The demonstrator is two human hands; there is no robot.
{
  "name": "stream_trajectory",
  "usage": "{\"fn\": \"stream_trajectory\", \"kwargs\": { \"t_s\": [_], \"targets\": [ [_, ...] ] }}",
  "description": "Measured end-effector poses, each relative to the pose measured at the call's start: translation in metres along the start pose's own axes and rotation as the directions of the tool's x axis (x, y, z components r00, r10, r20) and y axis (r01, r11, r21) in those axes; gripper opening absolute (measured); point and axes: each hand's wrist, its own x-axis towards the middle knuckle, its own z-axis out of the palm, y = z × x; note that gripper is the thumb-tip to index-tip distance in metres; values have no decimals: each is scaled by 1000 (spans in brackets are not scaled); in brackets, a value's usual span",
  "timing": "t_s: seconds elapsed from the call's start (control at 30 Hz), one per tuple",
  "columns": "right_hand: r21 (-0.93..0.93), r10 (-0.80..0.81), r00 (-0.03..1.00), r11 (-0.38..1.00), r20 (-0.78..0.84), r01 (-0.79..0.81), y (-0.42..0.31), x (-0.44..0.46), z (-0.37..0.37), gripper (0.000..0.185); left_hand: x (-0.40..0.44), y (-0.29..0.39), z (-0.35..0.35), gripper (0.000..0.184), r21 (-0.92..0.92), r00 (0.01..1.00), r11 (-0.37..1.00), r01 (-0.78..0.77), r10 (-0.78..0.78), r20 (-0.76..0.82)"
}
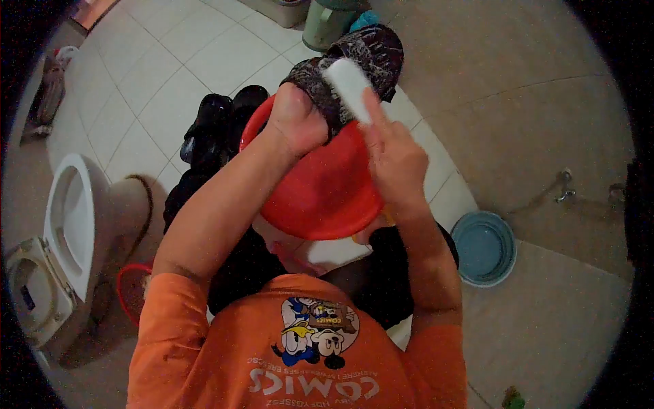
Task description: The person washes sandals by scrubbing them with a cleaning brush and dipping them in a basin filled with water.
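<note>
A dark shoe with whitish suds on it is held above the far rim of a red basin. My left hand is closed at the near end of the shoe; part of its fingers is hidden. In my right hand is a white brush, gripped by its handle and lying against the shoe's side. The brush is slightly blurred and its bristles do not show. The basin stands between my knees.
Black shoes stand left of the basin. A toilet is at the left, near a red-rimmed container. A blue-grey basin sits at the right, below a wall tap. A green bucket stands at the far side.
</note>
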Motion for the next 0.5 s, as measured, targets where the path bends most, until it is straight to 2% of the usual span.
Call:
{"fn": "stream_trajectory", "kwargs": {
  "t_s": [0.07,0.13,0.2,0.23,0.27,0.3,0.33,0.37,0.4,0.47,0.5],
  "targets": [
    [44,-40,998,998,52,38,-12,-10,3,45,-12,-4,-6,41,207,996,975,-81,86,-15],
    [48,-128,987,991,96,123,-21,-19,0,47,-3,-1,-6,44,267,994,959,-97,105,-15],
    [24,-80,988,997,129,78,-15,-12,-3,45,-4,-3,-6,44,272,985,957,-102,135,-107],
    [-72,-56,994,995,90,62,-8,-8,-3,44,2,-4,-9,43,376,972,914,-152,208,-111],
    [-167,-35,998,985,47,42,-1,-4,-3,43,8,-1,-10,44,220,987,967,-125,145,-76],
    [-182,-22,998,983,-53,12,8,1,0,41,4,-3,-7,42,261,993,959,-110,119,-21],
    [-183,-21,998,983,-53,11,14,4,-1,41,-2,-7,2,41,303,995,948,-97,91,34],
    [-185,20,997,982,-76,-34,20,6,-2,41,-4,-12,11,40,353,988,929,-110,140,-60],
    [-186,60,993,979,-100,-78,25,8,-4,41,-4,-13,12,40,354,989,929,-110,139,-57],
    [-166,44,996,984,-77,-57,25,3,-1,43,-5,-12,11,39,356,989,929,-96,129,-69],
    [-114,55,998,992,-3,-55,14,-3,-2,42,-4,-12,10,39,356,989,929,-98,131,-69]
  ]
}}
